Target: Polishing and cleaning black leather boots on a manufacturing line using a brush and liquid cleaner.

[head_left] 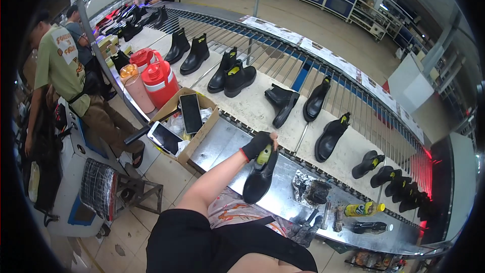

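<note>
My left hand point(256, 145), in a black glove with a red cuff, grips a black ankle boot point(259, 178) by its top. The boot hangs toe-down over the metal bench point(222, 144), next to the conveyor's edge. A yellow-green tab shows at the boot's opening. My right hand point(303, 231), in a dirty dark glove, is low at the near edge of the bench with a dark stick-like tool point(313, 216) at its fingers. Its grip is too unclear to judge. Several black boots point(283, 102) stand on the pale conveyor belt point(252, 106) beyond.
A cardboard box point(188, 121) with two phones sits left of the bench, beside red jugs point(160, 82). A blackened foil pad point(309, 188) and two bottles point(364, 209) lie on the bench to the right. Other people stand at the line to the left and far back.
</note>
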Available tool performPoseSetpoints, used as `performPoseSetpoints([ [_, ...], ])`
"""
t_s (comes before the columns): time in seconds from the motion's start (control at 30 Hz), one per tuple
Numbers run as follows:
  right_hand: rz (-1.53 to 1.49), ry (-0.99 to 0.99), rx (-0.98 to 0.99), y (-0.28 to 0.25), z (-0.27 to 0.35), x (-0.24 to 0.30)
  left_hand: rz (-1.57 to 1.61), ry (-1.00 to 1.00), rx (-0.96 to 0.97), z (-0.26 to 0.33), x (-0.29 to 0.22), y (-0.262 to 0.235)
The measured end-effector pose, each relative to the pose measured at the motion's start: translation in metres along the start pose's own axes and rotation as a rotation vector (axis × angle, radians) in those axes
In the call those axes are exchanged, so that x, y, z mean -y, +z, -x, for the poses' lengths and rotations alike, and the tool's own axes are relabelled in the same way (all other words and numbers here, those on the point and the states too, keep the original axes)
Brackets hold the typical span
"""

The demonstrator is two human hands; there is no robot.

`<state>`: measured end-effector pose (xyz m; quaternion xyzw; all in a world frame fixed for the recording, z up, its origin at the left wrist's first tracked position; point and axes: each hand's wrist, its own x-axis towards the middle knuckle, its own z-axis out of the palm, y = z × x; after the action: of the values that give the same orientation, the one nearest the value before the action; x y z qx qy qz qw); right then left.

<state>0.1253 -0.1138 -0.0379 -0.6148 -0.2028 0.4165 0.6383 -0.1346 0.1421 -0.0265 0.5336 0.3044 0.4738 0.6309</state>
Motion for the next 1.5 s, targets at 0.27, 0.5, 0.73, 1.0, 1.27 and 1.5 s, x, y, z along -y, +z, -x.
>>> performPoseSetpoints([
  [0.27,0.154,-0.063,0.035,-0.005,0.006,0.018,-0.051,0.469,0.349,0.026,-0.068,0.028],
  [0.5,-0.120,-0.095,0.015,-0.004,0.015,0.026,-0.056,0.320,0.506,0.045,-0.089,0.049],
  [0.73,-0.207,0.112,0.295,-0.001,0.011,0.074,-0.010,0.318,0.633,0.039,-0.088,0.063],
  [1.0,0.702,-0.454,0.791,0.021,0.019,0.163,0.057,0.285,0.743,0.035,-0.090,0.077],
  [1.27,0.993,-0.649,0.852,0.031,0.018,0.159,0.066,0.294,0.733,0.034,-0.088,0.076],
  [1.5,1.014,-0.622,0.881,0.031,0.014,0.157,0.083,0.287,0.741,0.035,-0.088,0.078],
])
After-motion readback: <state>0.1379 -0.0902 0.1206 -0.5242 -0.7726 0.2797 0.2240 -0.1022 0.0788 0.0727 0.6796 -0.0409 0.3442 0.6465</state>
